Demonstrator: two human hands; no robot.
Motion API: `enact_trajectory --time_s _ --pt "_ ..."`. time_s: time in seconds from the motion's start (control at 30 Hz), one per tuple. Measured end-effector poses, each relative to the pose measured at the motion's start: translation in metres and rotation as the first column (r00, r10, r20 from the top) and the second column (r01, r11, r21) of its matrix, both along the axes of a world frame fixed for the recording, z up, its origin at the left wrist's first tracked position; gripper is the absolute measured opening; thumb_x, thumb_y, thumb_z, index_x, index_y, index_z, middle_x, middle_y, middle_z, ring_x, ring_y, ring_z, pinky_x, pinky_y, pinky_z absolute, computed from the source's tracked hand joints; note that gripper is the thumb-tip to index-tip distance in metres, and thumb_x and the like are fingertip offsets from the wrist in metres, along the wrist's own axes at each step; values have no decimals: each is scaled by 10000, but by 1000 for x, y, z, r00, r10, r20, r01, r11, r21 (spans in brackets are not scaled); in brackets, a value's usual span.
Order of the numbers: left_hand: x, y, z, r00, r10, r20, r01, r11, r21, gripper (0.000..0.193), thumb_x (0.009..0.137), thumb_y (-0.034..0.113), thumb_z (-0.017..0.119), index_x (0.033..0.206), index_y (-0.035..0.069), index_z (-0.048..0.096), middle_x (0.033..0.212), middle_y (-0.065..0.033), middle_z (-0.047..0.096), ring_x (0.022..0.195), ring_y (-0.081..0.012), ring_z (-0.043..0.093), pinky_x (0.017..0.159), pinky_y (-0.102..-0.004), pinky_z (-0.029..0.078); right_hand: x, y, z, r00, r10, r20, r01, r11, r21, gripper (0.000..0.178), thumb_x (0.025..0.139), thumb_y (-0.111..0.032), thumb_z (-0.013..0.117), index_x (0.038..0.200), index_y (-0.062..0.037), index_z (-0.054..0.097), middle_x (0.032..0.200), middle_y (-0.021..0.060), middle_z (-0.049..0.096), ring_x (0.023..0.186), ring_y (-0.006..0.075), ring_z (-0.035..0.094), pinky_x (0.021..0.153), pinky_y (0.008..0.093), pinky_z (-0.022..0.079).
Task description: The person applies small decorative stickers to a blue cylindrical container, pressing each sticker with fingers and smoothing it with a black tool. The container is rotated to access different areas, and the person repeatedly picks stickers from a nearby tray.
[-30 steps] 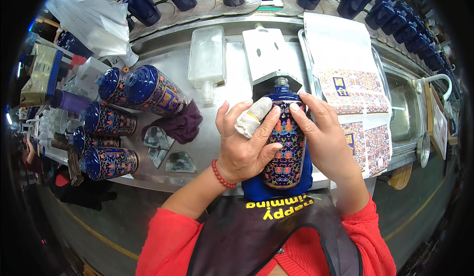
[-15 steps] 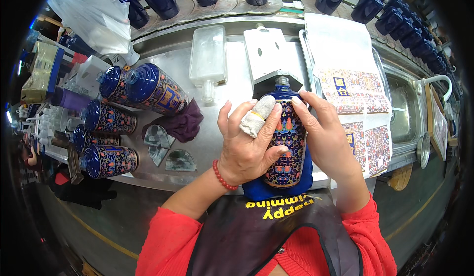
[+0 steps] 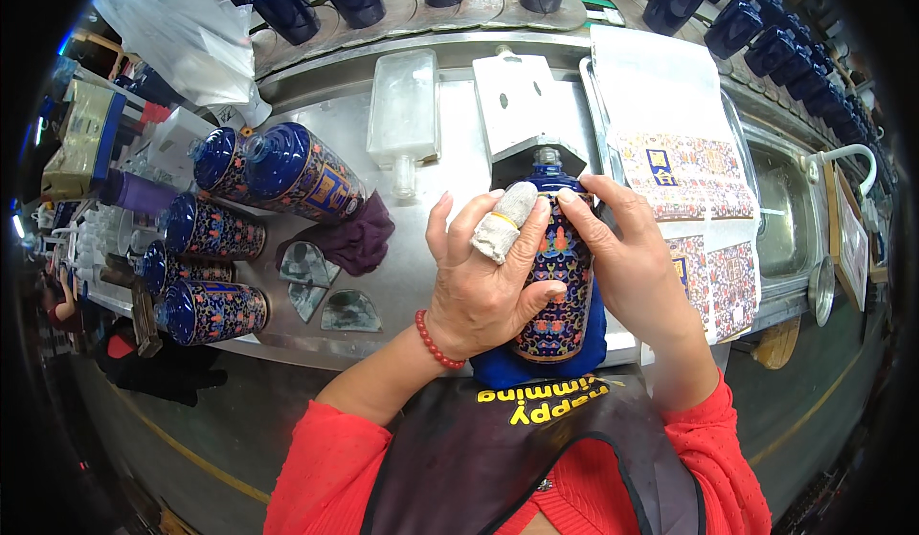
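Grip spread: left hand (image 3: 481, 286) and right hand (image 3: 639, 272) rest on a patterned bottle (image 3: 563, 315), neck pointing away, by the bench's (image 3: 407, 248) near edge.

The held bottle (image 3: 557, 291) looks glossy and smooth, the table (image 3: 410, 281) metal (softly shiny), the cloth (image 3: 362, 240) matt, the sheets (image 3: 661, 90) paper.

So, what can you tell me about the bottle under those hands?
The bottle looks like glossy dark-blue glass, with a clear neck and colourful floral pattern over its visible body. It lies lengthwise, neck toward the picture's top, lower end over blue cloth. Left fingers and right fingers touch its upper part.
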State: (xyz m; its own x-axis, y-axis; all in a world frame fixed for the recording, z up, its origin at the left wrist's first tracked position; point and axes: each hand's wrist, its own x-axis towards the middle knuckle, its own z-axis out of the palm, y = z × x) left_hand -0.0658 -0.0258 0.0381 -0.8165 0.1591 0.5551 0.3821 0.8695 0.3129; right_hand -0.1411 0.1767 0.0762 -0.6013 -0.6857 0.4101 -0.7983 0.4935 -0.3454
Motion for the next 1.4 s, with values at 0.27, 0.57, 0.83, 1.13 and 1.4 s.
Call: enact_trajectory --time_s 0.27,0.57,0.83,1.13,1.4 --pt "0 1 -4 1000 6 4 -6 998 69 744 1032 605 436 1436 -2 584 1398 -175 603 1296 -347 426 1168 -585 196 1 1 1 1000 -16 -15 16 999 44 690 764 90 647 1424 -106 600 1354 218 533 1207 400 572 1011 476 485" --pt "-4 -4 -2 1000 -24 14 22 994 109 741 1031 607 441 1436 2 579 1383 -170 610 1294 -348 419 1172 -579 188 1 0 0 1000 -24 14 24 1000 10 696 743 87 666 1409 -109 619 1344 220 539 1210 402 573 1021 478 487" --pt "-7 -3 0 999 -32 17 30 995 92 732 1032 598 448 1444 6 573 1355 -163 627 1300 -342 412 1173 -576 176 1 -1 1 1000 -23 19 23 1000 2 732 718 85 677 1418 -121 615 1333 219 542 1206 403 573 1020 477 485" --pt "-7 -3 0 1000 -27 10 26 997 66 721 1035 593 446 1450 17 572 1330 -154 639 1301 -335 410 1169 -581 174 3 -3 4 998 -46 47 46 999 11 605 803 108 635 1372 -100 644 1379 205 551 1242 386 572 1055 435 483" --pt "-6 -4 -4 999 -33 18 32 996 78 755 1027 624 430 1471 25 549 1373 -152 614 1293 -335 424 1164 -598 180 1 -1 -2 999 -27 22 27 999 -20 728 724 116 648 1417 -102 610 1321 230 552 1200 408 579 1021 475 488"
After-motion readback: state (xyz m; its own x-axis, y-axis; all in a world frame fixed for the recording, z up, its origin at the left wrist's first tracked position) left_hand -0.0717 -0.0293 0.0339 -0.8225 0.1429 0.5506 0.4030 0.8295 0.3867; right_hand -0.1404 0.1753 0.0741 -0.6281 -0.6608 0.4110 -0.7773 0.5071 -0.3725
